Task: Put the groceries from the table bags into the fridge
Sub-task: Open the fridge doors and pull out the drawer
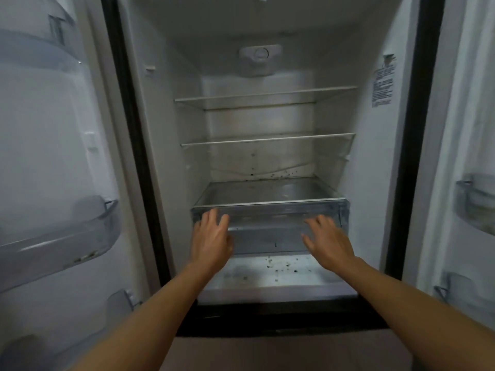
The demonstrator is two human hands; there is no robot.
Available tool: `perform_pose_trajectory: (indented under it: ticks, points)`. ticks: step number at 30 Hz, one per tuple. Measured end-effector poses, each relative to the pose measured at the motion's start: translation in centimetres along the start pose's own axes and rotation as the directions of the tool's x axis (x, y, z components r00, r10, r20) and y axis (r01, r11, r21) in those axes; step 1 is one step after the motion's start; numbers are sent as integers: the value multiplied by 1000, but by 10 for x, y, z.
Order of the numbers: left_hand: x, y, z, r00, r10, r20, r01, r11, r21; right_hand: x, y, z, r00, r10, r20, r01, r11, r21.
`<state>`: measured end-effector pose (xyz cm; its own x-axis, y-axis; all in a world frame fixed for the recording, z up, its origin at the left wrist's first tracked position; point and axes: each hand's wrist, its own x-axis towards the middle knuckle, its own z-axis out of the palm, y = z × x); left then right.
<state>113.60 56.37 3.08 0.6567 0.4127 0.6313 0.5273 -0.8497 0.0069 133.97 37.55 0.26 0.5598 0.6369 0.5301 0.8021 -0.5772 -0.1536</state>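
Observation:
The fridge (267, 121) stands open in front of me, its shelves bare. A clear plastic drawer (270, 212) sits at the bottom of the compartment under a glass cover. My left hand (211, 239) is stretched out at the drawer's left front, fingers straight and spread. My right hand (329, 242) reaches to the drawer's right front, fingers also straight. Both hands are blurred, and I cannot tell if they touch the drawer. Neither holds anything. No groceries or bags are in view.
Two glass shelves (265, 96) (267, 140) span the upper compartment. The fridge floor (278, 274) below the drawer carries dark crumbs. The left door (48, 156) has bins (59, 242); the right door (471, 156) has bins (476, 202) too.

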Motion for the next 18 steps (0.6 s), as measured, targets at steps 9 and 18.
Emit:
perform_pose_trajectory:
  ticks: [9,18]
  points:
    - [61,-11,48,986,-24,164,13,998,67,56,7,12,981,150,120,-137,984,-112]
    - [65,-31,96,988,10,156,-25,995,95,85,19,34,995,91,39,-78,961,-267]
